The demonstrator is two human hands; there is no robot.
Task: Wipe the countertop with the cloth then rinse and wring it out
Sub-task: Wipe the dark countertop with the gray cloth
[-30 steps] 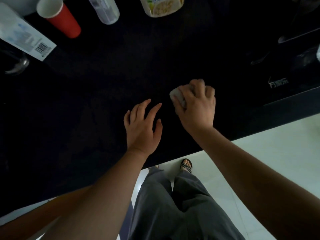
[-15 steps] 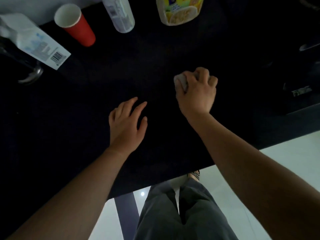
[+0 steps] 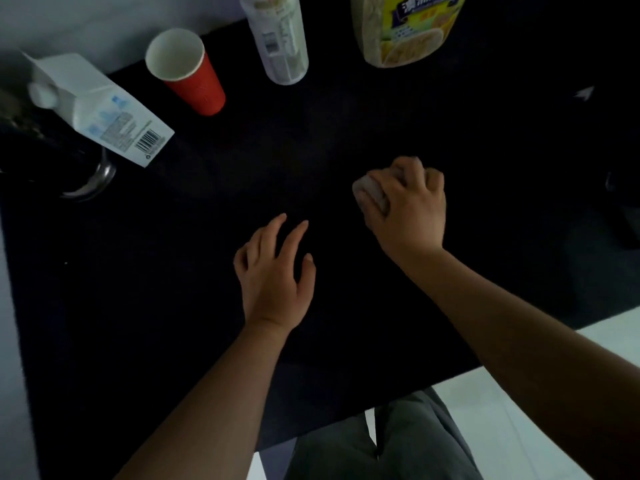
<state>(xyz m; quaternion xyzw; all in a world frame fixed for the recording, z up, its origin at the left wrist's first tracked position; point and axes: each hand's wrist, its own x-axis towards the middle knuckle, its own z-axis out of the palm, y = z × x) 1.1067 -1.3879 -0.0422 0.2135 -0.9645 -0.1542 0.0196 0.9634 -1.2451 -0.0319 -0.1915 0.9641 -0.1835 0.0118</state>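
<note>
With the right hand (image 3: 408,209) bunching its fingers around the small pale balled cloth (image 3: 370,194) on the dark glossy tabletop (image 3: 173,271), left hand (image 3: 275,271) spread flat, wiping should go best in firm overlapping strokes short of the red paper cup (image 3: 188,72).

black countertop (image 3: 173,306), red cup (image 3: 194,81), pale cloth (image 3: 370,194)

Cloth (image 3: 370,194) mostly hidden under right hand (image 3: 408,209) (grip closed); jar (image 3: 403,27) cropped.
</note>
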